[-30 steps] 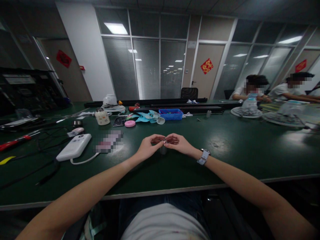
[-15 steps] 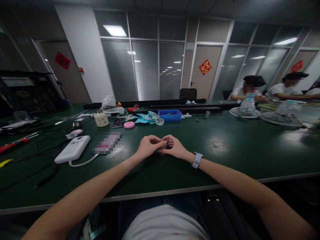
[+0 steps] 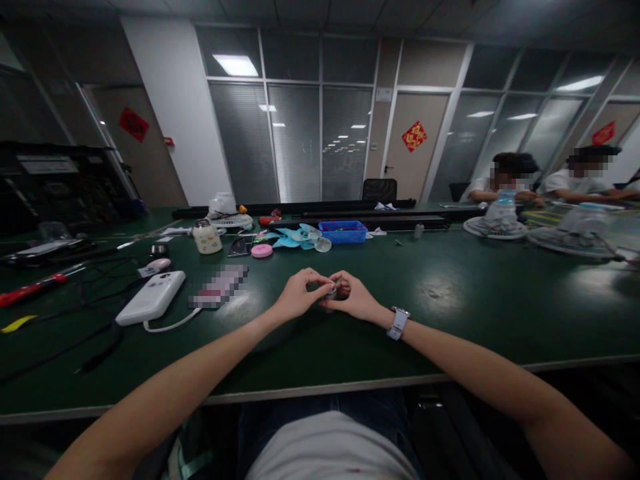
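Both my hands meet above the green table (image 3: 280, 360), around a small grey metallic piece (image 3: 331, 294) that is mostly covered by fingers. My left hand (image 3: 299, 293) pinches it from the left with thumb and fingertips. On the other side, my right hand (image 3: 359, 295) has its fingers curled round the same piece, thumb low along its side. A watch with a pale strap (image 3: 399, 323) is on my right wrist. The exact kind of the piece is too small to make out.
Left lie a white power bank (image 3: 153, 297), a cabled phone (image 3: 219, 287) and black leads. Farther back are a patterned jar (image 3: 207, 238), pink ring (image 3: 261, 251), blue fan blades (image 3: 295, 237), blue basket (image 3: 343, 232) and small grey cylinder (image 3: 419, 231). People sit at the far right.
The view has shifted slightly, so the scene sits a little farther right. Slightly more of the grey piece shows between my fingers. Both hands keep their hold.
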A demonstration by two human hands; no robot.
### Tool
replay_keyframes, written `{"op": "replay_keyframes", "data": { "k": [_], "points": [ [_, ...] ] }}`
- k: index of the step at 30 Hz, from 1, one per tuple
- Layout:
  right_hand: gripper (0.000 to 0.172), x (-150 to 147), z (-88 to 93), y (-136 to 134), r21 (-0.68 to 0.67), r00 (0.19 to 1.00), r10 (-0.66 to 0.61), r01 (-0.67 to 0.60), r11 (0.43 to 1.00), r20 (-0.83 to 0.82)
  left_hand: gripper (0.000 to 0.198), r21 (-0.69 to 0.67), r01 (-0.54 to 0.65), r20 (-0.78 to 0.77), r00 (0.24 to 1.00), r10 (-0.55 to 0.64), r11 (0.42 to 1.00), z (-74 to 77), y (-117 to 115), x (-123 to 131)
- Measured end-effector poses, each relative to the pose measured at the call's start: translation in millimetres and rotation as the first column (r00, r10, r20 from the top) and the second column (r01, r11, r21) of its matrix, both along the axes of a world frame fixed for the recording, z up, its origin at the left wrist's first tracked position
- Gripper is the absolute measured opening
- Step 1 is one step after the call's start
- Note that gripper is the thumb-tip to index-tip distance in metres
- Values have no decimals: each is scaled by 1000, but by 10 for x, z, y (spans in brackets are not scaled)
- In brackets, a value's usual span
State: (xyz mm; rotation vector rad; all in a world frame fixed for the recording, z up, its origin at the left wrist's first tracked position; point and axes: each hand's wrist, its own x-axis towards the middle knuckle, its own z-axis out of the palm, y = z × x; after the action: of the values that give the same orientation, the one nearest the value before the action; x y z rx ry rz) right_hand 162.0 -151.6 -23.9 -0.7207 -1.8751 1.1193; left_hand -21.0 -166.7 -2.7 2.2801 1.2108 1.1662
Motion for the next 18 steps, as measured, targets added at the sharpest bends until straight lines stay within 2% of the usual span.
{"op": "replay_keyframes", "data": {
  "k": [5, 8, 11, 14, 16, 18],
  "points": [
    [54, 50, 22, 6, 27, 999, -29, 28, 999, 41, 26, 37, -54, 36, 998, 52, 998, 165, 40, -214],
    [55, 122, 42, 21, 26, 997, -38, 36, 999, 70, 26, -92, 47, -1, 999, -48, 995, 217, 121, -442],
    [56, 185, 39, 53, 25, 996, -24, 22, 999, 85, 25, -264, 166, -66, 980, -189, 950, 147, 217, -591],
    [55, 211, 32, 71, 33, 995, -13, 10, 999, 96, 24, -371, 217, -133, 950, -283, 903, 23, 290, -632],
    [54, 212, 34, 66, 31, 995, -17, 14, 999, 102, 24, -412, 236, -165, 931, -327, 880, -29, 311, -630],
    [54, 210, 41, 53, 27, 994, -19, 16, 1000, 111, 28, -401, 233, -196, 923, -332, 886, -34, 308, -623]
  ]
}}
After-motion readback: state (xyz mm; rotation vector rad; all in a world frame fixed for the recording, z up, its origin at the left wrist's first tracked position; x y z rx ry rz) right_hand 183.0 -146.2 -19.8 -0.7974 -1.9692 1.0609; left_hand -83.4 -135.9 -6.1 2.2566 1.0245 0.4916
